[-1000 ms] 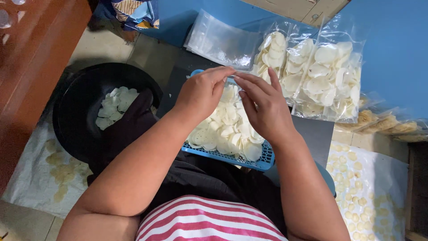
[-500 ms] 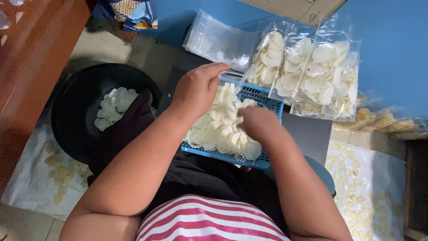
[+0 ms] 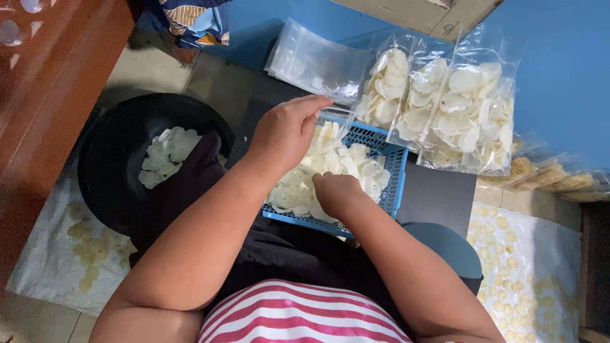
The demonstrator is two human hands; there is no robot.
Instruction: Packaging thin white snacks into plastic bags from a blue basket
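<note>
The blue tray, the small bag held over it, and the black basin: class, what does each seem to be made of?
Blue tray: likely rigid moulded plastic, matte, given its even lattice of holes. Small bag, pinched by the left hand: thin clear plastic film, glossy and crinkled, with the white crackers showing through it. Black basin: smooth and dull; plastic or coated metal, hard to tell.

The left hand (image 3: 287, 130) pinches a small clear plastic bag (image 3: 332, 125) open above the blue plastic lattice basket (image 3: 395, 170); below that grip, the right hand (image 3: 338, 192) digs into pale round crackers (image 3: 298, 184).
</note>
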